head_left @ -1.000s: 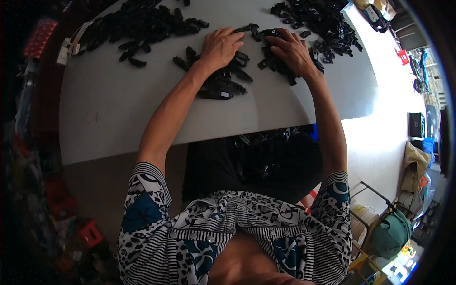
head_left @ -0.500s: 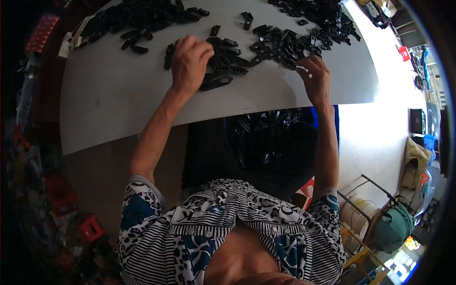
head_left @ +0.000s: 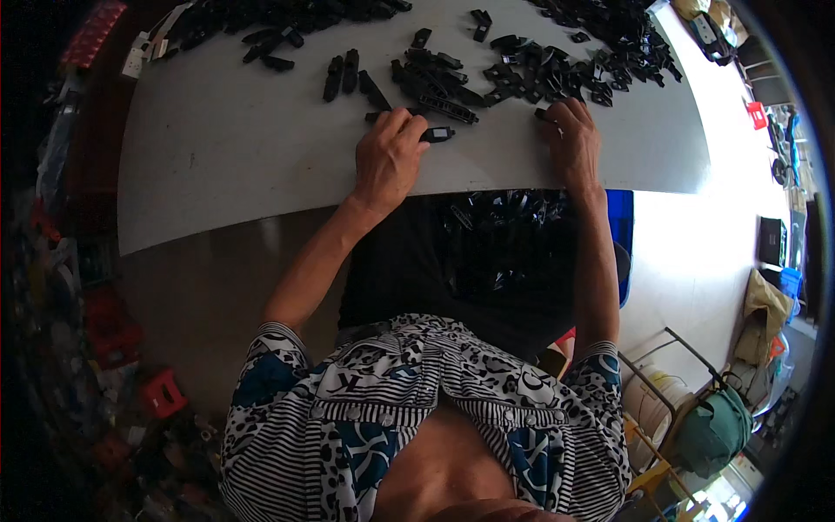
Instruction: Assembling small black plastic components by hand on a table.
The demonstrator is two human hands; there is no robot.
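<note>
My left hand (head_left: 388, 160) is closed over a long black plastic part (head_left: 438, 134) near the table's front edge; one end of the part sticks out right of the fingers. To the right, my right hand (head_left: 574, 146) pinches a small black plastic piece (head_left: 544, 115), its tip showing by the thumb. Beyond my left hand lies a group of long black parts (head_left: 439, 76), with two more side by side (head_left: 342, 75) to its left. A heap of smaller black pieces (head_left: 557, 71) lies just past my right hand.
Larger piles of black parts cover the far left (head_left: 261, 16) and far right (head_left: 613, 30) of the white table (head_left: 252, 139). Below the front edge, a blue bin (head_left: 623, 217) with shiny black parts stands by my legs. A hand cart (head_left: 670, 383) is at the lower right.
My left hand has come down and right from the long parts, and now grips one near the front edge. My right hand has stayed near the small heap, a small piece now showing in it.
</note>
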